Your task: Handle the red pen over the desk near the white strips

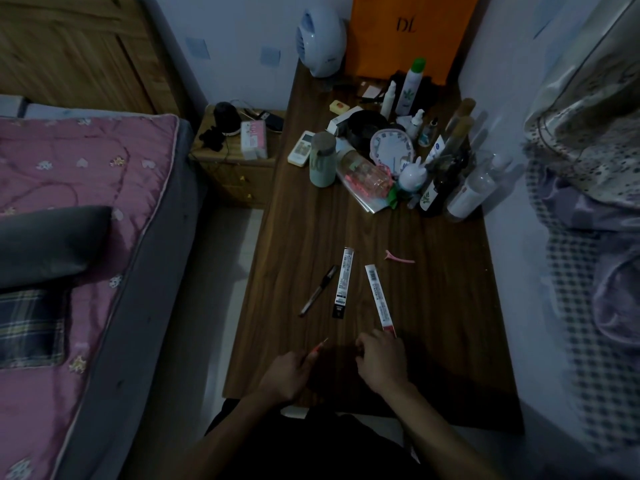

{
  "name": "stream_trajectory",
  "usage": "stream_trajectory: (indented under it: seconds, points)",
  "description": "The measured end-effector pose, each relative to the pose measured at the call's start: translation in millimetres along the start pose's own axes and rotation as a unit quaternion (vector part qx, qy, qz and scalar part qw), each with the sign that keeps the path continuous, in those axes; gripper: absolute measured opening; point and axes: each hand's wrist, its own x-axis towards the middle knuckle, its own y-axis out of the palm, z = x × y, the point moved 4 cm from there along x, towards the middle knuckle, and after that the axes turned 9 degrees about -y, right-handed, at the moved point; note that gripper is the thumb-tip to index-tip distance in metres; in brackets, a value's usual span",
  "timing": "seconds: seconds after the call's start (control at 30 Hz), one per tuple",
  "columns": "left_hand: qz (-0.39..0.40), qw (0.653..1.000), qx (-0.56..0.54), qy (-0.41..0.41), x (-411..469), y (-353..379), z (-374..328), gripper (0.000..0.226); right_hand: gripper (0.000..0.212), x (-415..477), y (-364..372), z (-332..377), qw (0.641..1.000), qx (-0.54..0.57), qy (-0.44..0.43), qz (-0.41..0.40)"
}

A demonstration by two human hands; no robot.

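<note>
Fingers of left hand curl round red pen, wrist low.

"DL" in dark letters, on orange bag

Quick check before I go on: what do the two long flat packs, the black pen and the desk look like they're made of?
The two packs look like thin printed card or plastic film: flat, white, with small print; the dim light leaves it open. The black pen seems glossy plastic, its barrel catching a glint. The desk shows dark wood grain with a smooth, low sheen, possibly laminate.
</note>
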Motion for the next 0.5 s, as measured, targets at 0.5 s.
stream_trajectory:
  seconds: [0.5]
  points:
    - [-0.051, 0.989, -0.081, 0.113, -28.6, -25.7, -49.2, 0.029, 0.010, -8.1, -46.1, 56.9, 0.709, 0.692, 0.136, -0.006]
